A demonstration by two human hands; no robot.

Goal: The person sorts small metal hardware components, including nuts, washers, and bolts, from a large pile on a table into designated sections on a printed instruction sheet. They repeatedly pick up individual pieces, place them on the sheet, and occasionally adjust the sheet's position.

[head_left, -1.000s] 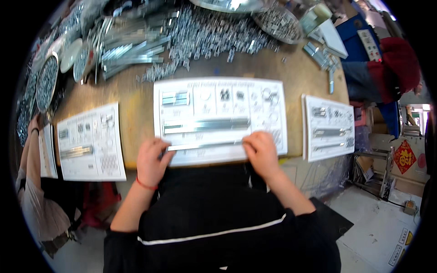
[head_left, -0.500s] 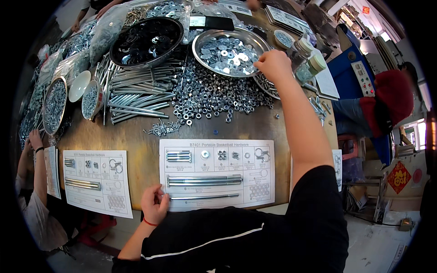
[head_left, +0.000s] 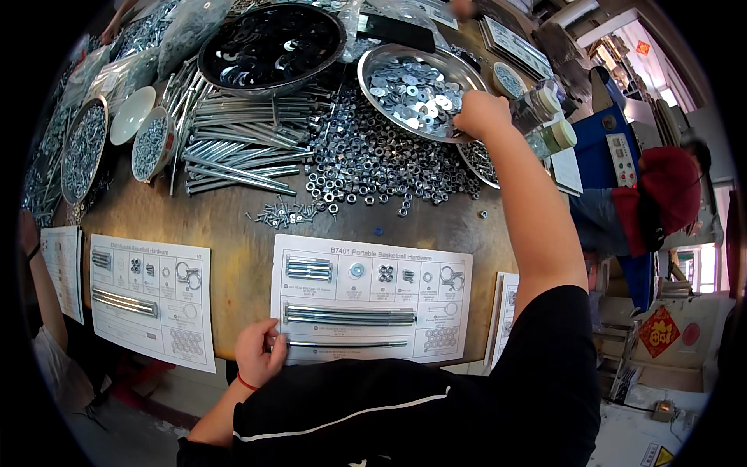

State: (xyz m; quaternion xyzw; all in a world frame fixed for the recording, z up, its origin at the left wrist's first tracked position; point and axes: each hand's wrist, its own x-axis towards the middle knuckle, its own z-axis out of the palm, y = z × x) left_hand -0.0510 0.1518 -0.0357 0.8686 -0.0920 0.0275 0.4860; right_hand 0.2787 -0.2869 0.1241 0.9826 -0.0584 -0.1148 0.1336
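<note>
Right hand curled over washer bowl — grip hidden, left hand half-curled beside long rod — hold unclear

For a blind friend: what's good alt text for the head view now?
A person's right hand is at the rim of a round silver metal bowl of flat silver washers, while the left hand is beside a thin metal rod on a white printed paper sheet.

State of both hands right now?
Left hand: curled at edge of printed sheet; hold unclear.
Right hand: curled at washer bowl; whether it holds anything is hidden.
</note>
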